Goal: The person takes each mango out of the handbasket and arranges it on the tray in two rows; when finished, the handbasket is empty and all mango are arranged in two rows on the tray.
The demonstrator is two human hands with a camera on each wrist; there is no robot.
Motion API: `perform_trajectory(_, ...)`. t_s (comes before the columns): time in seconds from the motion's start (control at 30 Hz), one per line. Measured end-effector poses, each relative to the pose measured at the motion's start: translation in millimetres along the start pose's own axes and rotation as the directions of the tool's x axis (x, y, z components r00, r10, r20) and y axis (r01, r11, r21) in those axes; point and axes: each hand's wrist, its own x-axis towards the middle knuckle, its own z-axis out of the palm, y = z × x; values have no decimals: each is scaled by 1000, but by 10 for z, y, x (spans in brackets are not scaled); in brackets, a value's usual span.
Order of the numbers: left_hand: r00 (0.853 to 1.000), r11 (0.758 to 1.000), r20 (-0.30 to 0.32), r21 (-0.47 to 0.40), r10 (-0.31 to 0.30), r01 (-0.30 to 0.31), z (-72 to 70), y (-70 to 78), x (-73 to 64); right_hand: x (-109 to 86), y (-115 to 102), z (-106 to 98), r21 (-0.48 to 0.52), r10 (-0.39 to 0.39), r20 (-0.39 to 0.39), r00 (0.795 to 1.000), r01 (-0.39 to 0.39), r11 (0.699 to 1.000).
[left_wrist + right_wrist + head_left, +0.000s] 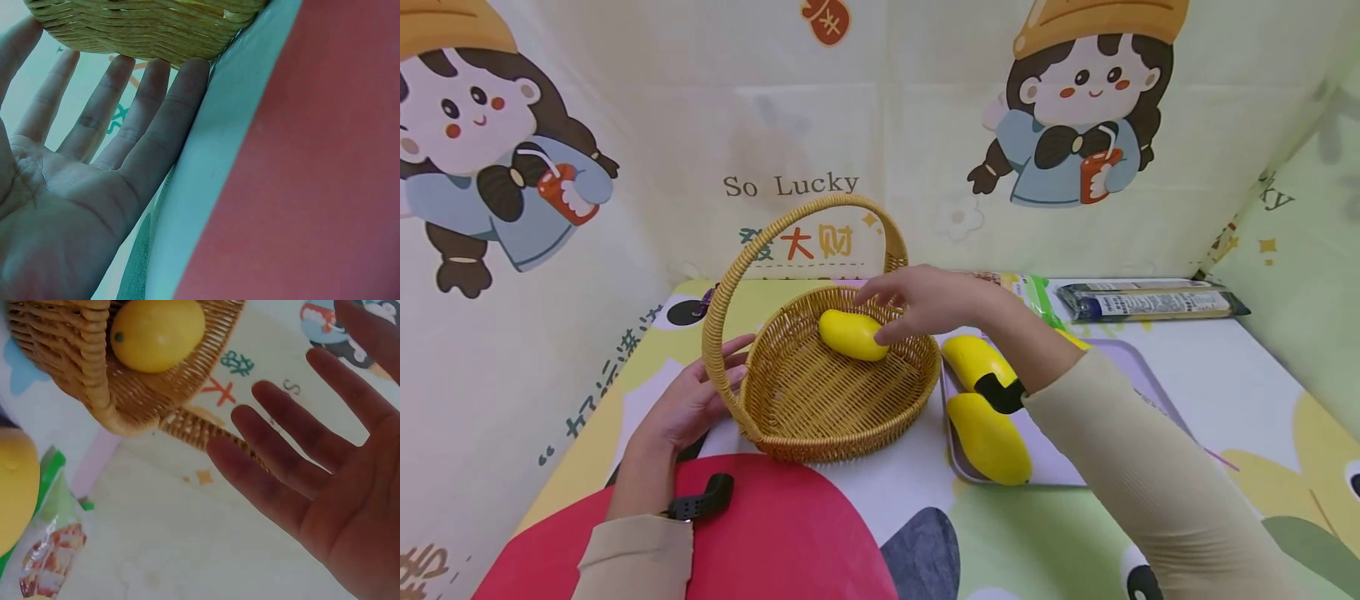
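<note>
A yellow mango [850, 335] lies inside a woven basket [835, 450] with a tall arched handle. My right hand [928, 300] hovers over the basket's far right side, close to the mango. In the right wrist view its fingers are spread, and the mango [159, 334] sits apart from them. At the basket's left side is my left hand [688, 404], partly behind the handle. The left wrist view shows its palm [62, 206] and extended fingers, with fingertips against the woven wall [144, 31].
Right of the basket, a pale purple tray [1052, 467] holds a mango [992, 437] and another mango [973, 360], partly covered by my right arm. Behind it lie a green-edged food packet [1041, 296] and a long dark packet [1150, 302]. A printed cloth wall rises at the back.
</note>
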Motion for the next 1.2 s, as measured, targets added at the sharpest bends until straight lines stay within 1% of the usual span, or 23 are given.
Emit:
perform_trajectory(0.13, 1000, 1000, 0, 9, -1, 1, -5, 4, -2, 191, -48, 50, -53, 7, -2, 1000, -7, 999)
perform_trajectory(0.37, 1000, 1000, -7, 10, 3, -3, -9, 5, 1, 502, -137, 105, -97, 46, 9, 999, -45, 994)
perform_trajectory(0.53, 1000, 1000, -10, 4, -12, 12, 4, 3, 7, 664, -161, 143, -144, 90, 21, 996, -86, 986)
perform_trajectory(0.7, 1000, 1000, -16, 12, -14, 15, 10, 6, 8, 773, -124, 196, -112, 167, 42, 985, -161, 981)
perform_trajectory(0.8, 1000, 1000, -10, 6, -9, 9, 7, 3, 10, 826, -106, 238, -97, 193, 59, 979, -187, 978)
perform_trajectory(1.03, 1000, 999, -13, 32, -15, 16, -1, -3, 18, 940, -71, 331, -125, 188, 91, 978, -177, 976)
perform_trajectory(1.2, 1000, 1000, -16, 26, -16, 17, 3, -9, 25, 968, -50, 378, -127, 203, 75, 976, -193, 973)
